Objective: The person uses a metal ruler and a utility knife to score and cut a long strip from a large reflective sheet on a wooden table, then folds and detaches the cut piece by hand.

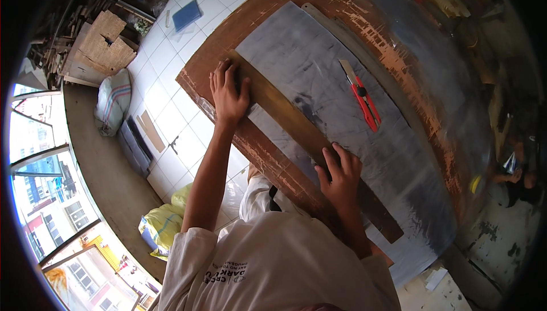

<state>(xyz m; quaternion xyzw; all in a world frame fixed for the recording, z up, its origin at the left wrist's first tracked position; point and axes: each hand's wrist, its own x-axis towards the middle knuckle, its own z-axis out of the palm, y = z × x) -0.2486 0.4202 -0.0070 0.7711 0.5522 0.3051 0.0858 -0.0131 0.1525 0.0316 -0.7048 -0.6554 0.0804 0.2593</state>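
A long flat brown straightedge (285, 114) lies across a grey sheet (319, 66) on a worn brown table (399, 54). My left hand (229, 93) presses flat on the straightedge's far end, fingers spread. At the nearer part of the straightedge, my right hand (341, 172) rests with its fingers spread on it. A red utility knife (360, 95) lies on the grey sheet, apart from both hands, to the right of the straightedge.
A second long strip (364, 54) lies along the sheet's far edge. White tiled floor (171, 117) left of the table holds a blue item (187, 15), cardboard (105, 40), a white sack (112, 101) and a yellow bag (161, 225).
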